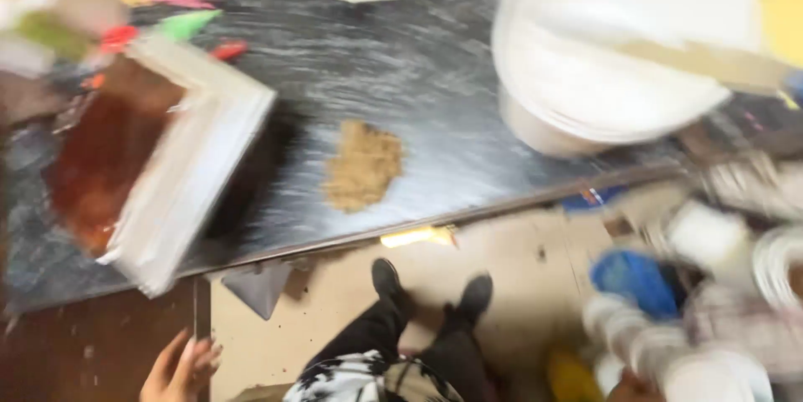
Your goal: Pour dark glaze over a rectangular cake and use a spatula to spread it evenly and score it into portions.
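Hanging empty with loose, spread fingers, the left hand [180, 368] nears the white-framed tray [180, 176].

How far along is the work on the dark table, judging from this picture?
Looks done: a small heap of brown powder lies on the dark table. In hand: nothing; the left hand hangs open below the table edge, and the right hand barely shows at the bottom. Left: the white bowl and the white-framed tray stand untouched. The picture is blurred, so finer detail is unclear.
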